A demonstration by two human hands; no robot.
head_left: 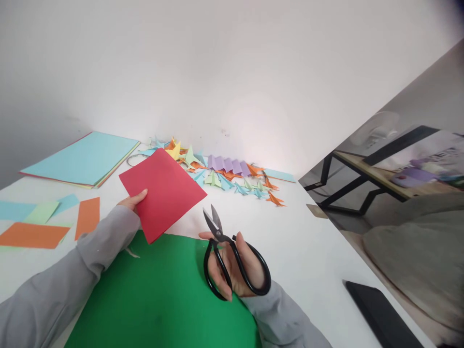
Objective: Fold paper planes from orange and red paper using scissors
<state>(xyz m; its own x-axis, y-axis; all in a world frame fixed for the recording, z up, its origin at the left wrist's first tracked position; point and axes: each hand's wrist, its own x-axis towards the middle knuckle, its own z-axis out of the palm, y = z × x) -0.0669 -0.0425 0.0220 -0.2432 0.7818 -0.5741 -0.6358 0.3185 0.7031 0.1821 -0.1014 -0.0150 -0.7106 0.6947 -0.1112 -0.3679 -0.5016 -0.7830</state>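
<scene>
Red paper sits just left of the frame's centre, gripped by the left hand, thumb in front, fingers hidden behind; no cut shows in it. The right hand holds scissors, blades parted, near the paper but apart. Folded shapes across the upper middle look finished; stacked sheets at upper left look uncut.

This looks like a paper-craft corner, home or studio unclear: beyond the left hand, folded paper shapes and stacked coloured sheets lie on a white desk against a wall; well right of the right hand stands a wood-topped table.
</scene>
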